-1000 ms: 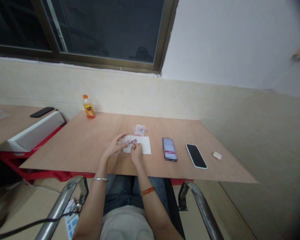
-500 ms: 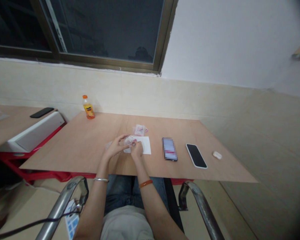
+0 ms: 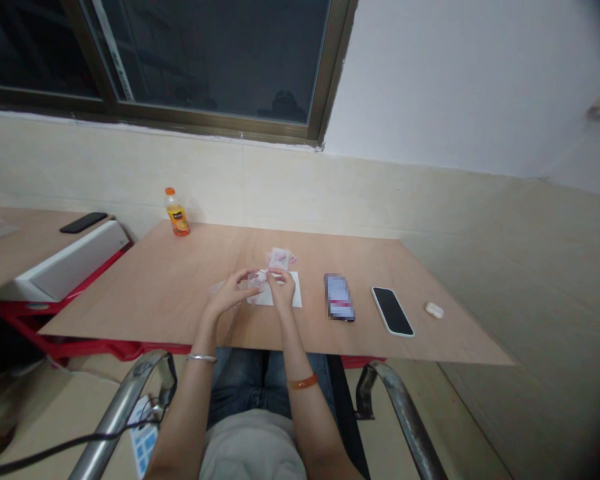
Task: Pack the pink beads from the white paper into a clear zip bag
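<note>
My left hand (image 3: 233,291) is closed on a small clear plastic bag (image 3: 257,280), its thumb and fingers gripping the left side. From the right, my right hand (image 3: 282,287) pinches at the bag's upper right edge; whether it grips the bag itself or something small there, I cannot make out. Under both hands lies a white sheet of paper (image 3: 297,291) on the table. Just beyond the sheet are small clear packets with pinkish print (image 3: 279,258). Another piece of clear plastic (image 3: 217,288) shows partly behind my left hand.
On the right of the wooden table (image 3: 370,260) lie a phone with a lit screen (image 3: 339,297), a white-edged phone (image 3: 393,311) and a small white case (image 3: 435,310). An orange drink bottle (image 3: 178,213) stands at the back left. Metal armrests (image 3: 400,407) flank me.
My right hand has moved up and slightly right, from the bag's lower right side to its upper right edge. My left hand keeps its hold in nearly the same place.
</note>
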`<state>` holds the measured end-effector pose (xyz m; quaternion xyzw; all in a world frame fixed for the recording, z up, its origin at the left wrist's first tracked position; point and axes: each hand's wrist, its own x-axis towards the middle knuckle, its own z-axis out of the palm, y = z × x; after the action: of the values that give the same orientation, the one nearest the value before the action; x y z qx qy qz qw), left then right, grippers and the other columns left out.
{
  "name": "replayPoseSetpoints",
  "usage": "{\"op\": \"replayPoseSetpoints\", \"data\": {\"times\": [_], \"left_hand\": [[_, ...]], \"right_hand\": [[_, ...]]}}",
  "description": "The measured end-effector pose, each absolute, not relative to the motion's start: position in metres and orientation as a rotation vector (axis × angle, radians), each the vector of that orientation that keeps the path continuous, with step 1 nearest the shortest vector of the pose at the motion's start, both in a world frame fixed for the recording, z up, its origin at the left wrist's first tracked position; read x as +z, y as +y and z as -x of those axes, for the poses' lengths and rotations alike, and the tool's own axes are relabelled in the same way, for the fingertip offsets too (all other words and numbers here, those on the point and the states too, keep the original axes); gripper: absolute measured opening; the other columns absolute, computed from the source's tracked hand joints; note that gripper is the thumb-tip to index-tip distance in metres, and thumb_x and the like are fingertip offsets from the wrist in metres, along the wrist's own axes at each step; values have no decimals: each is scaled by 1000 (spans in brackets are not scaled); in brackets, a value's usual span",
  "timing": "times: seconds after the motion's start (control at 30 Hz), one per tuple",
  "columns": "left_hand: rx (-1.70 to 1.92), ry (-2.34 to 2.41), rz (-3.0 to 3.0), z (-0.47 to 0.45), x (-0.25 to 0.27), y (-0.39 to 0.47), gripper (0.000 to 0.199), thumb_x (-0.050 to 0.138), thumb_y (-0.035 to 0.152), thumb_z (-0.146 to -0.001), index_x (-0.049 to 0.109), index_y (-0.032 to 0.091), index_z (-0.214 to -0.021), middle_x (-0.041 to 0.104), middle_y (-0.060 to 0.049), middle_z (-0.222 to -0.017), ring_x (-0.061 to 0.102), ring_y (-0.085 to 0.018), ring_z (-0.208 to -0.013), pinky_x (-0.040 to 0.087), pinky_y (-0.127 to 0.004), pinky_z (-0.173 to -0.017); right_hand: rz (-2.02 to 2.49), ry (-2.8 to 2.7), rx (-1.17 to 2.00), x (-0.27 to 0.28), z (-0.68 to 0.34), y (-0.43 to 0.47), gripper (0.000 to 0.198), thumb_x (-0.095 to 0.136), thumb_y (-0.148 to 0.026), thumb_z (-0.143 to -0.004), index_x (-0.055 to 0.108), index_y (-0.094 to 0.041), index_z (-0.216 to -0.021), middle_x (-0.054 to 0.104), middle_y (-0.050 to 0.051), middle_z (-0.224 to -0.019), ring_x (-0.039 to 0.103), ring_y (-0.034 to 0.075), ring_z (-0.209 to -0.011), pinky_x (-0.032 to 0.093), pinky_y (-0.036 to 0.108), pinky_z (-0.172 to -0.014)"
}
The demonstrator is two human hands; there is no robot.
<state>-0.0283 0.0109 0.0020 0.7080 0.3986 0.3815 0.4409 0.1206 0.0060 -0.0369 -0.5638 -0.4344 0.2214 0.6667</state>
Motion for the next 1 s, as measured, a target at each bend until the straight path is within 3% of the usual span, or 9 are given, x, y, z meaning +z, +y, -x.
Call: {"op": "replayPoseSetpoints", "data": {"times": [0.13,0.43,0.73,0.87,1.0], "left_hand": [[948,973,-1771,28,6,8,56,71,41,-65,58,15,-112,61,-11,-117,56,-23,-108,42,-39,-98],[943,930,-1800,27,13,5,50,70,39,-68,59,16,-111,62,-10,-115,57,-22,-106,42,-39,-98],[955,989,-1784,29,10,5,57,72,39,-65,58,16,-114,61,-10,-117,56,-23,-107,42,-38,-97],[956,1012,-1823,30,13,4,56,71,39,-66,57,17,-116,60,-10,-120,54,-24,-111,39,-39,-100],[955,999,-1820,30,17,4,55,70,36,-66,57,17,-116,60,-10,-121,54,-23,-110,41,-39,-98]], "right_hand": [[1179,-1059,477,1,-121,-9,19,60,-32,-74,67,-15,-80,64,5,-86,56,15,-77,43,21,-57],[1131,-1267,446,19,-117,-25,16,62,-30,-75,71,-19,-82,60,8,-104,55,18,-99,46,22,-63],[1110,-1136,446,9,-123,-17,19,57,-31,-78,68,-17,-86,64,7,-97,58,16,-89,47,23,-64],[1206,-1048,461,-14,-126,-5,25,52,-31,-80,65,-14,-93,65,8,-94,59,15,-77,47,25,-64],[1352,-1065,435,-46,-123,7,21,53,-22,-77,65,-12,-91,65,9,-92,59,15,-77,47,26,-71]]}}
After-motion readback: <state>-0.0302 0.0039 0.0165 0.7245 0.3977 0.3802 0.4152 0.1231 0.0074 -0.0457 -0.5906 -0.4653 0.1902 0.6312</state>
